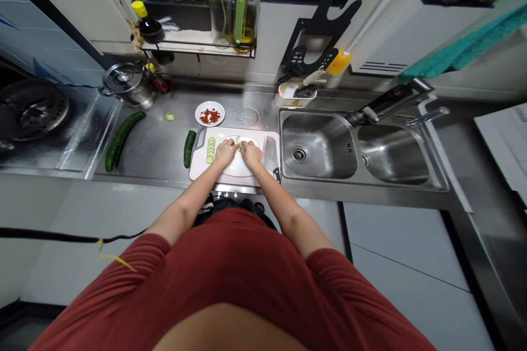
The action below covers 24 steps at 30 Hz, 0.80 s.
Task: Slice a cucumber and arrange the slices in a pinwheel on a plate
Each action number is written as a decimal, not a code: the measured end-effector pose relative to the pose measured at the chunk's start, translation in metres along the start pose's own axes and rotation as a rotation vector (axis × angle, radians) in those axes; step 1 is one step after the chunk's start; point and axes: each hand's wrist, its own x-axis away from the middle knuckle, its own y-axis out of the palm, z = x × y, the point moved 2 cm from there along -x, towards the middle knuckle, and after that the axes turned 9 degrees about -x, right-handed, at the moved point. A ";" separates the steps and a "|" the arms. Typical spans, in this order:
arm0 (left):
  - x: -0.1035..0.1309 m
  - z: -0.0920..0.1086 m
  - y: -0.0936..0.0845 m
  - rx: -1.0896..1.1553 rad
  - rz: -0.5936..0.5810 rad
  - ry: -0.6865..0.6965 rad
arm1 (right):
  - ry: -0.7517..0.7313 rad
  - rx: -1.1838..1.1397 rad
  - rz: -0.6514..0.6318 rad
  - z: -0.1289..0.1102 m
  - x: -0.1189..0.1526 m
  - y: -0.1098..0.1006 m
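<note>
My left hand (226,152) and my right hand (251,154) meet over a white plate (237,170) on the pink-white cutting board (197,171). Their fingertips pinch a small green cucumber slice (240,146) between them. Another slice lies near the plate's far edge. Left of my left hand, a row of overlapping cucumber slices (211,150) lies on the board. A knife (269,151) rests at the board's right side, its black handle toward me. A cut length of cucumber (189,148) lies just beyond the board's left edge.
A long whole cucumber (122,140) and a cucumber end piece (169,117) lie on the steel counter. Behind the board stands a small plate of chopped red bits (210,115). A lidded pot (129,85) stands back left; a double sink (319,145) is to the right.
</note>
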 end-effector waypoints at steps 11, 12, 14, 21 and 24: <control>-0.003 -0.001 0.002 0.002 -0.004 0.027 | -0.003 0.025 0.020 0.000 0.000 0.004; -0.003 -0.001 0.002 0.004 -0.002 0.028 | -0.003 0.025 0.022 0.000 0.000 0.003; -0.002 -0.001 0.002 0.010 -0.003 0.027 | 0.002 0.028 0.018 0.000 0.000 0.003; -0.001 0.000 -0.004 0.015 -0.027 0.011 | 0.002 0.036 0.011 -0.002 0.002 0.001; 0.000 0.000 -0.006 0.024 -0.023 0.015 | 0.000 0.030 0.018 -0.003 0.002 0.000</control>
